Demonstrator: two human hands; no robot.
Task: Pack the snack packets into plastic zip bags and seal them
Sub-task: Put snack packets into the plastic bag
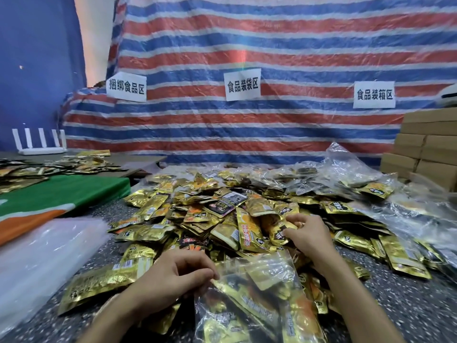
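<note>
The zip bag (267, 276) is laid near-to-far, mouth facing away, its rim pinched by the left hand (170, 276). A gold snack packet (275, 231) is pinched by the right hand (309, 236).

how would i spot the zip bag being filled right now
Start at the big heap of gold packets. At its near edge the left hand pinches a clear zip bag. Unlike the empty bags stacked left, it holds packets.
</note>
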